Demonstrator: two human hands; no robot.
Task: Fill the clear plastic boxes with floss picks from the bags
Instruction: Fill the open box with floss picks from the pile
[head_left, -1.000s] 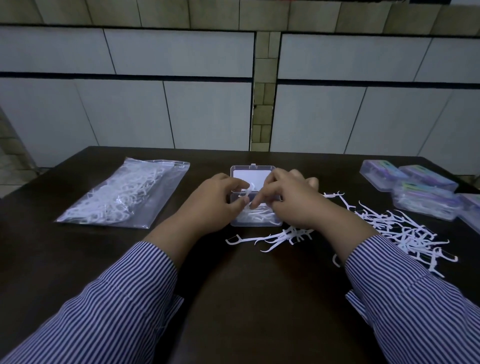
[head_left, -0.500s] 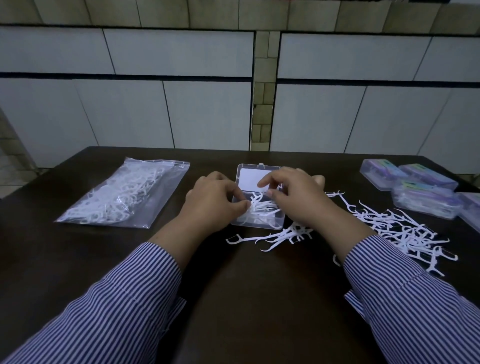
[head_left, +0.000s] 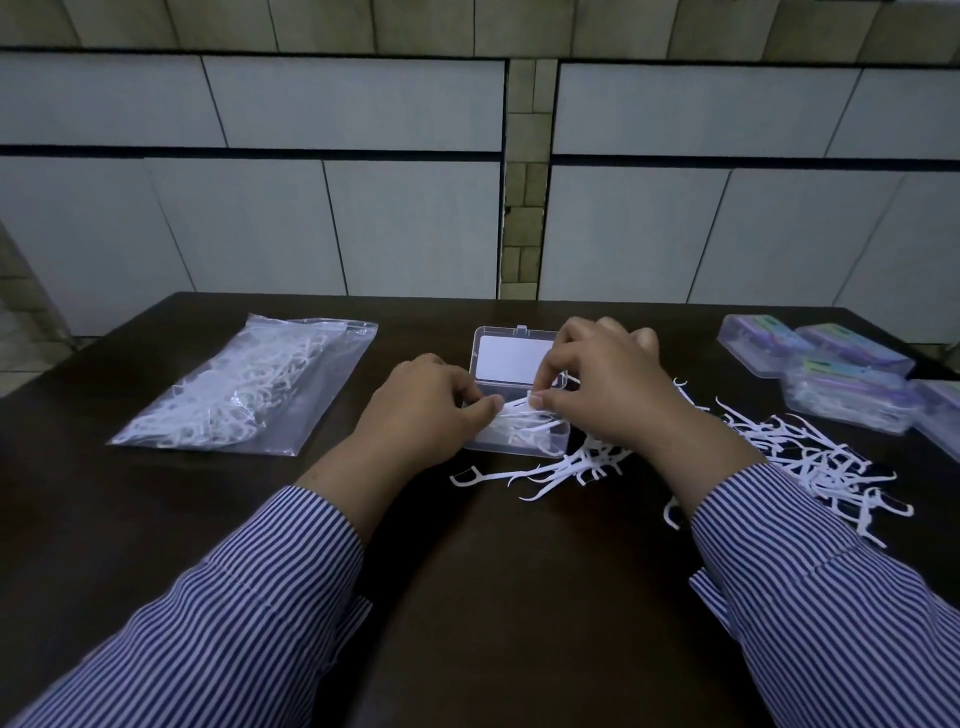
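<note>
Both your hands meet over the open clear box (head_left: 511, 364) at the middle of the dark surface (head_left: 467, 597), left hand (head_left: 415, 415) and right hand (head_left: 608, 395) with fingers pinched together on white floss picks (head_left: 524, 410) inside it, bag (head_left: 244, 389) left, loose picks (head_left: 810, 457) right.

Right hand (head_left: 608, 395) covers the right side of the open box (head_left: 511, 400); its fingers (head_left: 545, 399) hide part of the picks (head_left: 524, 415) there. Left hand (head_left: 415, 415) hides the box's left wall. Closed boxes (head_left: 852, 384): label print too blurred to read; rightmost cut off by the frame edge. Bag (head_left: 244, 384) contents: a tangle, uncountable. Both sleeves (head_left: 208, 623) run off the bottom edge.
</note>
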